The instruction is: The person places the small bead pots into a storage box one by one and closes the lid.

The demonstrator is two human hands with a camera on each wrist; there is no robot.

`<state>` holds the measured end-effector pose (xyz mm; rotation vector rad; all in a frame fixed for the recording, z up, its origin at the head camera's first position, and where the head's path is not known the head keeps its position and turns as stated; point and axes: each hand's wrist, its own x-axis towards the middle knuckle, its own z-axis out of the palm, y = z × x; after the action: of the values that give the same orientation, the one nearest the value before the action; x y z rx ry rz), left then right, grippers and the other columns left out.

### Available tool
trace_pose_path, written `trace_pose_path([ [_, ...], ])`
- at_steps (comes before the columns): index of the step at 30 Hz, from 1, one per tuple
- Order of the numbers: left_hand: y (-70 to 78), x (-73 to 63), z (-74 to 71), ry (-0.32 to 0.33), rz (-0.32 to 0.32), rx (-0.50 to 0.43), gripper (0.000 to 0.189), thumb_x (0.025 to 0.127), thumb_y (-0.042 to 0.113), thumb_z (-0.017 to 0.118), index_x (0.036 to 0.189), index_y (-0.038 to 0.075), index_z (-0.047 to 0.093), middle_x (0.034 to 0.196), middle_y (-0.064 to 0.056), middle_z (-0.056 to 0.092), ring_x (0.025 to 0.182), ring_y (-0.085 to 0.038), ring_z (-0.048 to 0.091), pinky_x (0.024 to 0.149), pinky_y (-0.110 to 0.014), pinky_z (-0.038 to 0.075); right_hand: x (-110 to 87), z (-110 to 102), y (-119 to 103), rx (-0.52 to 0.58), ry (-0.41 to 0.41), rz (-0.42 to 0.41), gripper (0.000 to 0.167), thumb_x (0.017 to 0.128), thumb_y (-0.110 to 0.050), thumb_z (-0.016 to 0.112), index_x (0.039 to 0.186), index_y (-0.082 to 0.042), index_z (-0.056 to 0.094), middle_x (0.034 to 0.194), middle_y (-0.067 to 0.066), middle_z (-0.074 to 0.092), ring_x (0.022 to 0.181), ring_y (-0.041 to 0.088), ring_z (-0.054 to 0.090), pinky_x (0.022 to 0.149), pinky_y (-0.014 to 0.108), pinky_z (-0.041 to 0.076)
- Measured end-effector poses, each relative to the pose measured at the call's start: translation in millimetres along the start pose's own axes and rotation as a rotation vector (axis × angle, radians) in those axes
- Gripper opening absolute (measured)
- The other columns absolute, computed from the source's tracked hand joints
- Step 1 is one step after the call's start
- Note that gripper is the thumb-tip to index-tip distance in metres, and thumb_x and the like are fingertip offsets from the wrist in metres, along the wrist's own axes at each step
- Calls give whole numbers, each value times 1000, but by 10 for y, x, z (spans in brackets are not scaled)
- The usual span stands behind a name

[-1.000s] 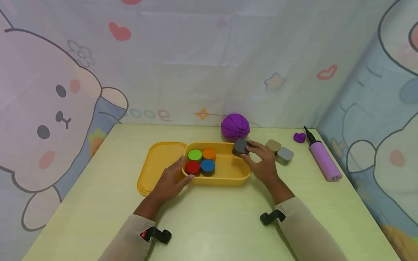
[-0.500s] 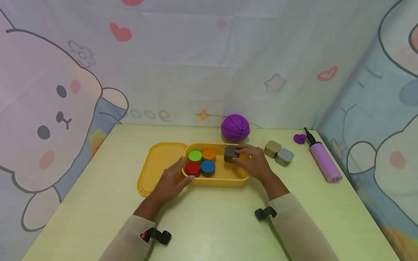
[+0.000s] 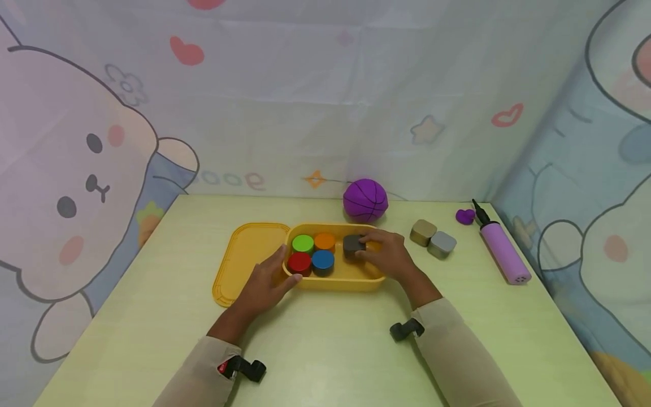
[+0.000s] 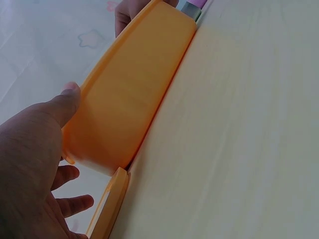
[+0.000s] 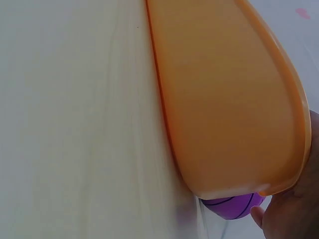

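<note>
Block (image 3: 351,247), round-cornered, in right grip (image 3: 389,254)

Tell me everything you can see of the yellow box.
The yellow box looks like smooth plastic: rounded corners, lipped rim, open top. It stands upright on the table, four round pieces in its left half. The left hand touches its left end; the right hand holds a dark block in its right half.
</note>
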<state>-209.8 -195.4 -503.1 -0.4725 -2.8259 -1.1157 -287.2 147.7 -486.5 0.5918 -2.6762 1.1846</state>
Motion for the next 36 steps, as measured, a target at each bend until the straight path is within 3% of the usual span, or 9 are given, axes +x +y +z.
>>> trace_pose_path([
  [4,-7,-7,4,-3,-1,1,92,106,49,70,174,8,24,180,-12,30,167,-41,31,128,-82,14,-7,25,7,-48,-16,23,35,93,-22,88,124,-8,82,146,14,73,143,40,63,120,67,26],
  [12,-1,-12,-9,-1,2,-11,92,106,49,70,174,8,24,180,-12,30,167,-42,31,128,-82,13,7,16,-45,-106,-58,43,33,92,-20,89,122,-8,84,144,14,74,138,41,66,111,65,25],
  [15,-6,-12,-7,-3,-3,-9,92,106,49,69,174,9,24,180,-12,30,167,-41,30,128,-82,13,17,23,-55,-113,-63,49,31,91,-19,90,120,-9,85,136,12,75,125,39,71,105,62,28],
  [20,-24,-13,1,-9,-7,-12,91,107,48,69,175,9,23,180,-11,29,168,-40,29,129,-81,12,15,29,-74,-133,-57,41,29,91,-18,90,119,-10,85,110,8,72,101,29,70,98,57,31],
  [26,-16,-6,2,-2,3,-8,90,107,47,69,174,9,23,179,-13,31,167,-42,30,129,-81,13,-8,13,-108,-162,-67,43,33,94,-20,87,126,-11,83,94,5,77,93,26,70,102,60,35],
  [32,-1,-3,1,5,10,-5,90,107,46,70,174,8,24,179,-13,32,166,-43,31,128,-82,14,-7,-12,-116,-173,-88,24,31,98,-19,82,129,-11,82,101,6,78,91,23,71,99,58,44],
  [36,6,1,3,3,8,-2,89,107,45,70,174,7,25,178,-14,33,166,-43,31,128,-82,14,7,-23,-107,-154,-117,22,32,101,-15,79,132,-9,80,108,9,77,87,21,67,83,41,54],
])
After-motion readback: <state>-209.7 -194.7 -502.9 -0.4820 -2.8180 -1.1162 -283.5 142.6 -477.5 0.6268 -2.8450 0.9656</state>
